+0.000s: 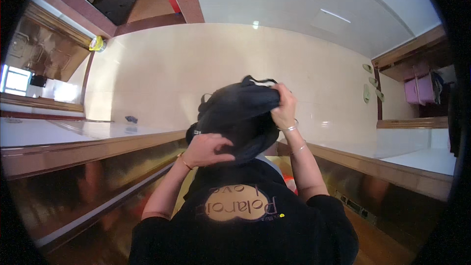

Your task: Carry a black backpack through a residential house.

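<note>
A black fabric bag (239, 117), apparently a backpack, is held up in front of my body. Its top edge shows a white strip, and a small dark loop sticks out at its left. My right hand (285, 105) grips the upper right edge of the bag, fingers closed on the cloth. Against the lower left of the bag lies my left hand (209, 149), thumb and forefinger spread apart with nothing between them. The undersides of its other fingers are hidden. Bracelets circle both wrists.
Pale floor tiles (165, 62) stretch ahead between two wood-framed doorways. Green slippers (368, 81) lie by the right doorway. A yellow container (96, 44) stands near the left one. A small dark object (131, 119) rests on the floor at left. Wooden door frames flank me closely.
</note>
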Motion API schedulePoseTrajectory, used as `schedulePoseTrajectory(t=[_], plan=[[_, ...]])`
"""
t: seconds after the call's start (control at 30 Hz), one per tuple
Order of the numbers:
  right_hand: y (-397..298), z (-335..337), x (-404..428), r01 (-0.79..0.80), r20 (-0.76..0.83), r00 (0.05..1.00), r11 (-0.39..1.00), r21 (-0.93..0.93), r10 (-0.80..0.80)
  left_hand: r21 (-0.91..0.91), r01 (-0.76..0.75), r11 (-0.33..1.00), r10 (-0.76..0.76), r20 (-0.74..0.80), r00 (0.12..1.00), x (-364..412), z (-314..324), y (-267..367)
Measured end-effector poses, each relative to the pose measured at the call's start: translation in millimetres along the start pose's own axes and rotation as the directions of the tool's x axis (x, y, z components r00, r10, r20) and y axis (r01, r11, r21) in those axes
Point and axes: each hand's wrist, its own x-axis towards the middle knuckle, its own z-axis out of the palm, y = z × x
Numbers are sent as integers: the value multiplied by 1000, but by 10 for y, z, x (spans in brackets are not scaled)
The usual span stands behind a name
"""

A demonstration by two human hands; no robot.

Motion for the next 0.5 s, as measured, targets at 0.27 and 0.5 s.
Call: schedulePoseTrajectory(t=[0.27, 0.5], plan=[[-297, -98, 377, 53, 6, 999, 970, -238, -53, 252, -83, 964, 41, 167, 985, 472, 713, 256], [423, -448, 379, -109, -209, 977, 926, -361, 34, 461, -254, 850, 202, 160, 966, 580, 655, 401]])
